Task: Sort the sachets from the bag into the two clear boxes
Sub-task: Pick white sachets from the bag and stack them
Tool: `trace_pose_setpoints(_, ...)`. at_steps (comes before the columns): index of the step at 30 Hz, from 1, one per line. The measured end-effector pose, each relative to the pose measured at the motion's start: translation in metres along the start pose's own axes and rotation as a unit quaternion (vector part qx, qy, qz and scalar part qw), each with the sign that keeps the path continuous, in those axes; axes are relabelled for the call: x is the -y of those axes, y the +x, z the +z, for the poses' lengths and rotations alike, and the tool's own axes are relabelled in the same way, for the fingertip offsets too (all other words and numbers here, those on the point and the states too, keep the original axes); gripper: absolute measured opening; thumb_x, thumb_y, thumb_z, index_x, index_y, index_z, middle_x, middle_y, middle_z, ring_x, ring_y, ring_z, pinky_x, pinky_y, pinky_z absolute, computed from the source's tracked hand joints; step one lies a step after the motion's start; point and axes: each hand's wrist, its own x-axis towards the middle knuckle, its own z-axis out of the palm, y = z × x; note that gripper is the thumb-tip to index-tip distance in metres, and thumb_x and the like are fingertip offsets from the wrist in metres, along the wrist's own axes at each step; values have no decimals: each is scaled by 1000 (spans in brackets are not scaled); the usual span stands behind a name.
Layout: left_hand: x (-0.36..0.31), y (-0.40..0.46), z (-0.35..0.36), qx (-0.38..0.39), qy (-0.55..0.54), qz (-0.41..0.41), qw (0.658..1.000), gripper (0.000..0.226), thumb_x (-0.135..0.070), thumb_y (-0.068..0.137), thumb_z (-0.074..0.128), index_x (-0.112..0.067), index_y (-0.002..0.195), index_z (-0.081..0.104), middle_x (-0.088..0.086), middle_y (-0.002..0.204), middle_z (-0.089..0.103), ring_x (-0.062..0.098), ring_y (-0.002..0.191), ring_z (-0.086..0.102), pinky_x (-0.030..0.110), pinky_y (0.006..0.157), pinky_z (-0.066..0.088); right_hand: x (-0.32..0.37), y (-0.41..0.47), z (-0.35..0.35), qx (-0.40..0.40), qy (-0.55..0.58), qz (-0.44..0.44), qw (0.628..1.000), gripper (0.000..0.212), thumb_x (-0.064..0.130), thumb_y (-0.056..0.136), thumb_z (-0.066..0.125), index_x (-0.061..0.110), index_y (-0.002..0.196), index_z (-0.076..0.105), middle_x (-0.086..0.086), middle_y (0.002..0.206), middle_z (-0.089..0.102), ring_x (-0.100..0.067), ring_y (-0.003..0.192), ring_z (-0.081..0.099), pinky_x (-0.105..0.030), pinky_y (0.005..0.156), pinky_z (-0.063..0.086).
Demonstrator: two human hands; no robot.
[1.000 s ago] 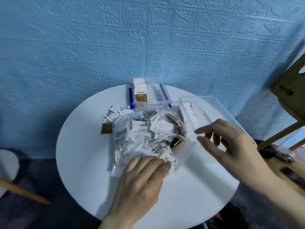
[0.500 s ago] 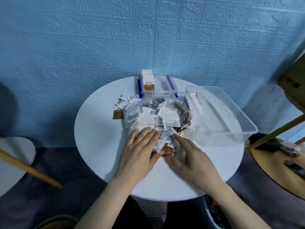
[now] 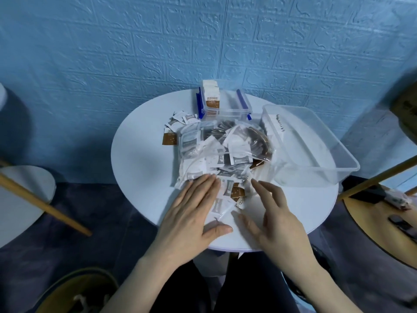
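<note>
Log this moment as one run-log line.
left hand: flat on bag | right hand: open beside sachets | big box: no sachets seen

Glossy clear plastic bag [image 3: 225, 145]

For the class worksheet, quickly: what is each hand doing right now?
Left hand: open, fingers flat on the bag of sachets.
Right hand: open, fingers spread beside the bag, holding nothing.
</note>
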Motion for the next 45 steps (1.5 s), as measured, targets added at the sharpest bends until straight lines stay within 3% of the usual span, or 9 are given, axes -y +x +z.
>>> trace_pose_setpoints(6, 1, -23, 4, -186, -46, -45, 980, 42, -39, 91, 53, -10, 117, 68, 2, 125, 64, 18, 120, 54, 32, 103, 36, 18, 4, 3, -56, 22, -22, 998, 36, 32, 86, 67, 28, 120, 59, 10, 109, 49, -10, 63, 51, -36, 53, 51)
trace_pose_setpoints(13, -5, -32, 14, -122, -31, -51, 991, 41, -37, 95, 45, -13, 120, 67, -3, 130, 62, 17, 126, 52, 40, 101, 39, 27, 40, 21, -8, -33, -21, 999, 50, 37, 85, 67, 27, 132, 52, 6, 116, 50, -22, 88, 60, -29, 61, 39)
trace_pose_setpoints(17, -3, -31, 12, -107, -46, -49, 992, 40, -37, 95, 45, -16, 123, 66, -6, 132, 60, 14, 128, 50, 40, 103, 37, 24, 38, 21, -6, -15, 2, 1000, 51, 34, 80, 73, 34, 128, 53, 13, 100, 42, -22, 82, 59, -28, 59, 37)
trace_pose_setpoints(24, -6, -28, 12, -126, -36, -46, 990, 38, -35, 94, 46, -15, 118, 68, -3, 128, 62, 17, 125, 51, 39, 102, 36, 12, 31, 7, -46, 59, 72, 995, 27, 37, 81, 71, 16, 75, 55, 6, 73, 50, -18, 63, 49, -34, 57, 37)
trace_pose_setpoints(27, -9, -30, 8, -188, -29, -31, 981, 34, -33, 92, 54, -13, 114, 70, 1, 119, 65, 19, 116, 55, 35, 98, 37, 10, 22, -3, -55, 166, 143, 974, 32, 36, 80, 72, 16, 66, 53, 8, 53, 52, -7, 50, 40, -31, 53, 32)
trace_pose_setpoints(33, -21, -38, 5, -238, -4, 51, 970, 32, -33, 89, 68, -16, 117, 65, -2, 115, 64, 17, 106, 57, 31, 84, 41, 29, -5, -3, 88, 432, 175, 880, 32, 18, 80, 72, -8, 79, 54, -8, 59, 64, -12, 55, 48, -18, 53, 35)
trace_pose_setpoints(39, -9, -48, 3, -294, -16, 29, 955, 16, -18, 93, 62, -8, 99, 74, 1, 102, 70, 17, 90, 60, 30, 76, 44, 49, -4, 2, 178, 477, 201, 837, 23, 21, 84, 68, 13, 64, 60, -13, 57, 61, -11, 42, 27, -14, 40, 25)
trace_pose_setpoints(42, 0, -49, 1, -288, -53, -34, 956, 17, -20, 91, 63, -8, 90, 74, -3, 89, 70, 14, 79, 59, 28, 70, 46, 49, 1, 7, 152, 388, 157, 895, 35, 47, 78, 62, 20, 57, 64, -10, 64, 64, -6, 47, 38, -15, 49, 29)
trace_pose_setpoints(45, 9, -45, -7, -275, -230, -229, 905, 10, -28, 85, 70, -19, 89, 70, -16, 76, 66, 5, 68, 61, 18, 64, 47, 36, 13, 14, 57, 144, 113, 981, 39, 65, 71, 58, 29, 84, 67, 11, 80, 62, -4, 66, 52, -26, 61, 39)
